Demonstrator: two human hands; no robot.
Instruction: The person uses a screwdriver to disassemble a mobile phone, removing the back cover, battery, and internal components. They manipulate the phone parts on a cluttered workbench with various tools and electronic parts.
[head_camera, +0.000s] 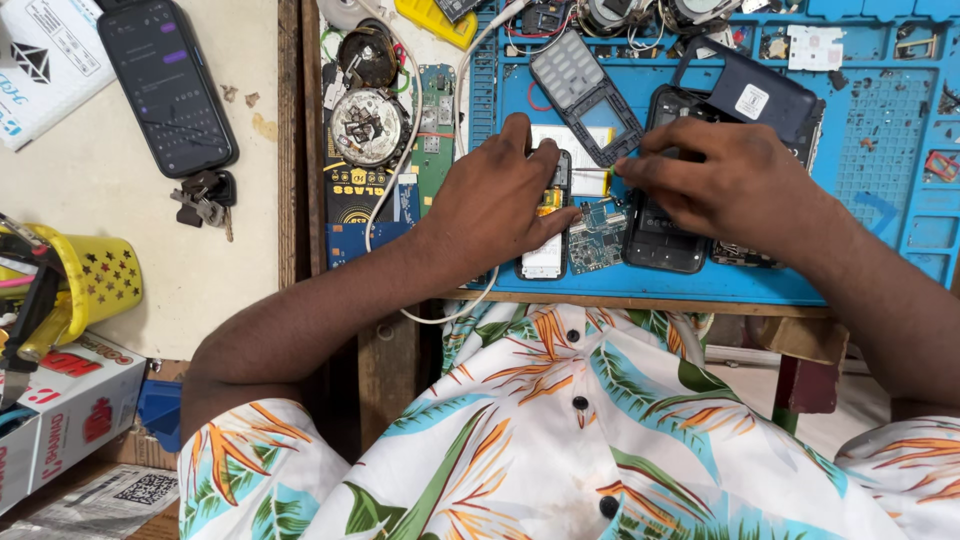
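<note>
— Phone (548, 225), opened up: where is it?
— Flat on the blue mat (880, 150), under the left hand (497, 200), whose fingers press down on it.
— And the right hand (722, 180)?
— Fingers bunched together at the phone's top edge, just beside a green circuit board (598, 236).

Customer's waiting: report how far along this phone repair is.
Done: small phone is opened, keypad frame and back cover set aside. In hand: left hand steadies it, right hand works beside the loose circuit board. Left: reassembly; parts lie separate.
</note>
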